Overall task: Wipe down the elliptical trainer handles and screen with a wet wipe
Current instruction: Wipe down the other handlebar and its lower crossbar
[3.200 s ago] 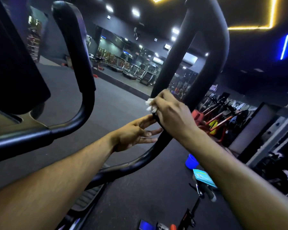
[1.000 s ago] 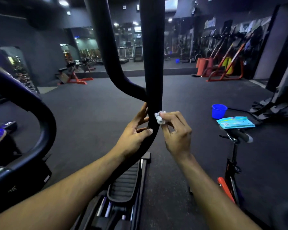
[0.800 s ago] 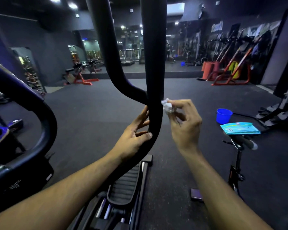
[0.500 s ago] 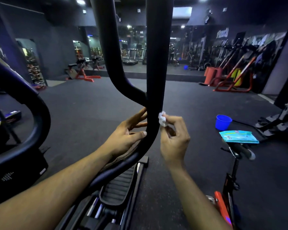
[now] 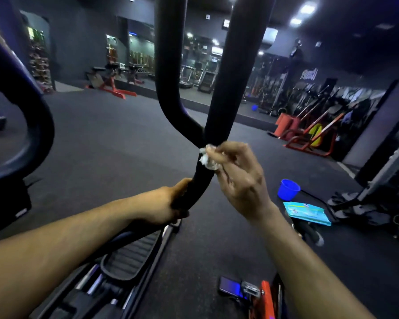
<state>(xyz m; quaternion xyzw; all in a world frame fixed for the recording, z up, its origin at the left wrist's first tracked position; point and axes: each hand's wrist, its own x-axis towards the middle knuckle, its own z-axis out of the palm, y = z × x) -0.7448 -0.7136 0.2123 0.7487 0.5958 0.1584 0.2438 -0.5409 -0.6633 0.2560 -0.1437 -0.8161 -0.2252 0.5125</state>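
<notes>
A black elliptical handle [image 5: 226, 88] rises through the middle of the view and forks into two bars above my hands. My left hand [image 5: 164, 206] grips the curved lower part of the handle from the left. My right hand [image 5: 237, 176] pinches a crumpled white wet wipe [image 5: 207, 158] and presses it against the bar just below the fork. The trainer's screen is out of view.
Another black handle loop [image 5: 30, 125] curves at the left. The elliptical's foot pedal [image 5: 131, 256] lies below my arms. A blue bucket [image 5: 288, 189] stands on the dark floor at the right, beside a turquoise wipe packet [image 5: 308, 212]. Red gym machines [image 5: 309, 132] line the far right.
My left hand slid lower down the handle and closed round it. My right hand moved the wipe slightly upward to just below the fork. The view shifted left.
</notes>
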